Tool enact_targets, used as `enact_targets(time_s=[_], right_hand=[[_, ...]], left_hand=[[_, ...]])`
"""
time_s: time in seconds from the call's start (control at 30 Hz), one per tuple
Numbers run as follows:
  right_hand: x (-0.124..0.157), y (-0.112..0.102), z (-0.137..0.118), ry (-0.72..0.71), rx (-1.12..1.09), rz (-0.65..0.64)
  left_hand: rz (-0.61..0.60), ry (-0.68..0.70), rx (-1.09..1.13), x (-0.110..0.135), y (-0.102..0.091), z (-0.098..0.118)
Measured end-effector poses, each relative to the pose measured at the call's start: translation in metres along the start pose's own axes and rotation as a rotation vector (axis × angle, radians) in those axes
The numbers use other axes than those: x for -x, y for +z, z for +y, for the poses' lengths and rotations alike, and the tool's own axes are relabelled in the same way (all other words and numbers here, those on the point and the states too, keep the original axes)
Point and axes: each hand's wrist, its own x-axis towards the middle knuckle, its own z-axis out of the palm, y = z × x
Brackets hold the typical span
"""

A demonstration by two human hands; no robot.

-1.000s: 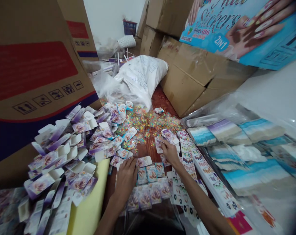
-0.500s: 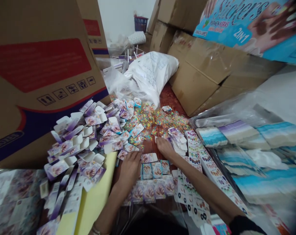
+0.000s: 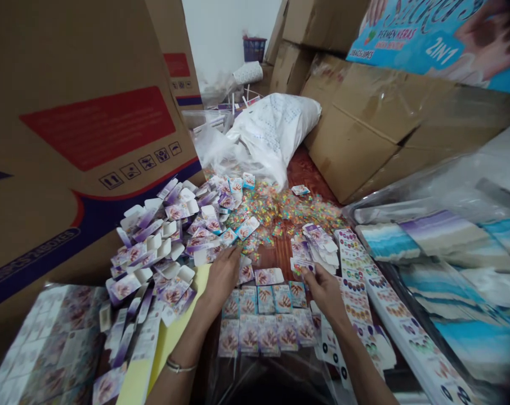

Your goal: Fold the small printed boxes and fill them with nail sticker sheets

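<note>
My right hand (image 3: pixel 325 293) pinches a small printed card (image 3: pixel 302 266) at its fingertips, beside a loose stack of similar cards (image 3: pixel 318 246). My left hand (image 3: pixel 223 277) lies open with its fingers stretched toward a heap of flat purple-and-white printed boxes (image 3: pixel 166 247). Below my hands, printed cards (image 3: pixel 265 315) lie in neat rows on clear plastic. Strips of round nail-sticker sheets (image 3: pixel 356 298) run along my right side. Multicoloured sticker pieces (image 3: pixel 280 211) are scattered on a red-brown patterned surface (image 3: pixel 309 174).
A white plastic sack (image 3: pixel 276 132) slumps behind the sticker pieces. Large cardboard cartons (image 3: pixel 90 152) rise on the left, and taped cartons (image 3: pixel 365 124) stand at the back right. Plastic-wrapped blue-and-white packs (image 3: pixel 457 281) lie to the right.
My right hand has moved back toward me from the stack, now with a card. My left hand has moved slightly forward. The whole scene has shifted right in view.
</note>
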Motion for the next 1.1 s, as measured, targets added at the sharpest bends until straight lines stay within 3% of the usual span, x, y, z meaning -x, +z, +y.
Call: enact_targets(time_s=[0.23, 0.4, 0.53, 0.67, 0.77, 0.83, 0.9, 1.0, 1.1], right_hand=[[0.008, 0.006, -0.021, 0.062, -0.168, 0.027], [0.011, 0.005, -0.027, 0.05, -0.199, -0.004], [0.01, 0.006, -0.024, 0.056, -0.229, -0.038], [0.007, 0.006, -0.027, 0.059, -0.251, -0.023], [0.006, 0.007, -0.03, 0.024, -0.242, -0.043], [0.006, 0.009, -0.031, 0.013, -0.235, -0.064], [0.006, 0.012, -0.034, 0.014, -0.247, -0.083], [0.008, 0.014, -0.044, 0.028, -0.323, -0.12], [0.009, 0.014, -0.059, 0.059, -0.426, -0.157]], left_hand=[[0.074, -0.131, -0.02, -0.07, 0.015, 0.024], [0.09, -0.19, 0.088, -0.083, 0.02, 0.02], [0.105, -0.211, 0.275, -0.065, -0.006, 0.012], [0.218, -0.317, 0.484, -0.019, -0.039, 0.013], [0.29, -0.659, 1.205, 0.025, -0.054, 0.024], [0.147, -0.844, 1.637, 0.05, -0.057, 0.034], [0.04, -0.937, 1.831, 0.066, -0.054, 0.044], [-0.058, -0.919, 1.757, 0.073, -0.043, 0.053], [-0.093, -0.761, 1.46, 0.068, -0.031, 0.056]])
